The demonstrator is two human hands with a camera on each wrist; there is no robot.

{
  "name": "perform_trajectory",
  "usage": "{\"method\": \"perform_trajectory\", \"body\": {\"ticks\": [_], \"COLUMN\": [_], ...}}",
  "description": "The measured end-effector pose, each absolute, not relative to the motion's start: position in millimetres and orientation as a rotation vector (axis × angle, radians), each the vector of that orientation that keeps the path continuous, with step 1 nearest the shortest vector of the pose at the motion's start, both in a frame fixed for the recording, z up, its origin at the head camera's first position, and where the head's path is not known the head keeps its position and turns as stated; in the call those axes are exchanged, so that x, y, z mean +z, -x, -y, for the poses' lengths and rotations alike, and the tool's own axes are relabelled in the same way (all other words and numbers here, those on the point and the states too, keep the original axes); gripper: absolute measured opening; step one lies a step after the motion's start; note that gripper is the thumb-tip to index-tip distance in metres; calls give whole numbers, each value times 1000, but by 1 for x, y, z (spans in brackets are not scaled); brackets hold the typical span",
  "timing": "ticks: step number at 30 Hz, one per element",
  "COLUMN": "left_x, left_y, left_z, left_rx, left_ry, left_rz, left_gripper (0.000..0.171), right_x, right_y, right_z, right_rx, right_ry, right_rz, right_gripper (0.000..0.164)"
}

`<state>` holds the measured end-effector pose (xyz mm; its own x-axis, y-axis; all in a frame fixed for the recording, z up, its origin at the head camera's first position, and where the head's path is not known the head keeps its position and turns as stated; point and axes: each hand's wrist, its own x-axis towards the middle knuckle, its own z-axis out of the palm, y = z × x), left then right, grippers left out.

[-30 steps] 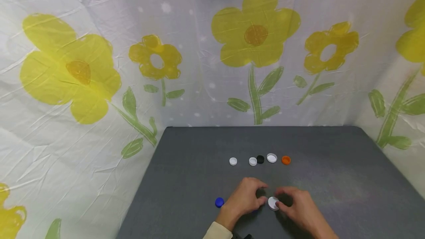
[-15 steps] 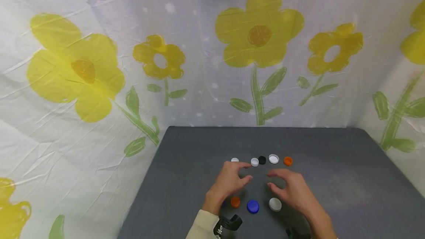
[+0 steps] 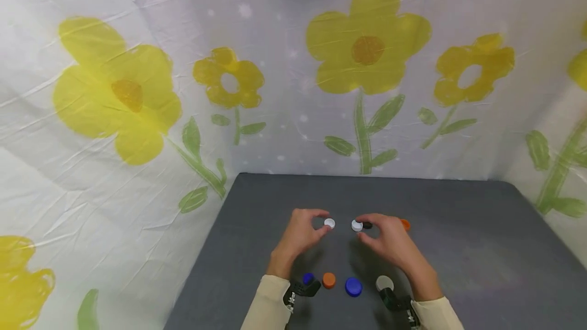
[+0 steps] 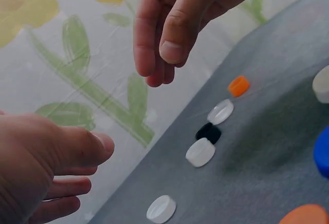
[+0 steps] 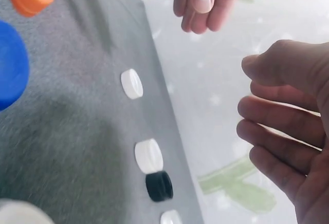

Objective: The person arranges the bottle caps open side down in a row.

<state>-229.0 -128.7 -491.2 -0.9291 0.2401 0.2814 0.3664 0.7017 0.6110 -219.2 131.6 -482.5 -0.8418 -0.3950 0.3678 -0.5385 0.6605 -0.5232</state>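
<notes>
My left hand (image 3: 299,233) hovers over the far row of bottle caps, thumb and fingers parted, with a white cap (image 3: 329,223) showing beyond its fingertips. In the left wrist view this hand (image 4: 56,167) holds nothing. My right hand (image 3: 390,236) is poised similarly to the right, its fingertips overlapping a second white cap (image 3: 357,226) and a black cap (image 3: 367,225) in the head view. Seen from the right wrist, the right hand (image 5: 288,116) has relaxed, spread fingers around nothing. A wider white cap (image 4: 220,112) in that row is hidden behind the right hand in the head view.
An orange cap (image 3: 405,224) ends the far row at right. Closer to me stand a small blue cap (image 3: 308,278), an orange cap (image 3: 328,280), a larger blue cap (image 3: 353,286) and a whitish cap (image 3: 384,283). A flower-printed curtain (image 3: 284,141) borders the grey table (image 3: 458,248).
The right hand let go of the whitish cap in the near row and moved forward. The left hand also moved forward and left. Both are now over the far row.
</notes>
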Motion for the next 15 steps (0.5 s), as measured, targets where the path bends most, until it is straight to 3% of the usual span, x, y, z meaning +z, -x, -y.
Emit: {"method": "perform_trajectory", "body": {"ticks": [15], "left_x": [-503], "left_y": [243], "left_z": [147], "left_rx": [-1059], "left_ry": [364], "left_rz": [2776], "left_gripper": [32], "right_x": [-489], "right_y": [262], "right_z": [-108], "right_rx": [1007], "right_ry": [-772], "right_rz": [2756], "right_gripper": [33]}}
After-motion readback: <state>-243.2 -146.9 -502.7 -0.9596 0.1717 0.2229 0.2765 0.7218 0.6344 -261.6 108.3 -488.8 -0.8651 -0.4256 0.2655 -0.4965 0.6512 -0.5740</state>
